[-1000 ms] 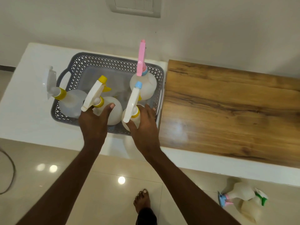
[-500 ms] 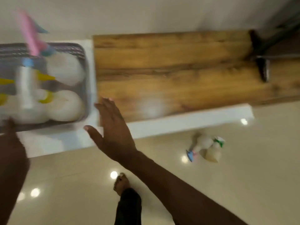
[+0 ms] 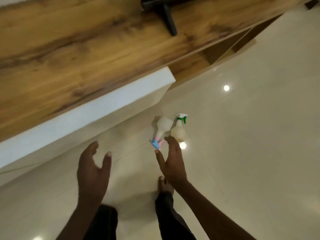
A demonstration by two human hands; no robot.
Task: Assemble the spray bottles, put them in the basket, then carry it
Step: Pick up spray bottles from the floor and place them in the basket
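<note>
Down on the glossy tiled floor (image 3: 251, 153), beside the white-edged wooden counter (image 3: 69, 58), the view now centres on two spray bottles lying side by side; the basket seen a second ago has slid out of frame. Left hand (image 3: 93, 168) hangs open and empty, fingers spread. Right hand (image 3: 172, 163), also open and empty, reaches toward the pink-and-blue-headed bottle (image 3: 161, 129), fingertips near it in this view. Just right of it lies the green-triggered bottle (image 3: 179, 127). Judging by this, both still need collecting before the basket is carried.
</note>
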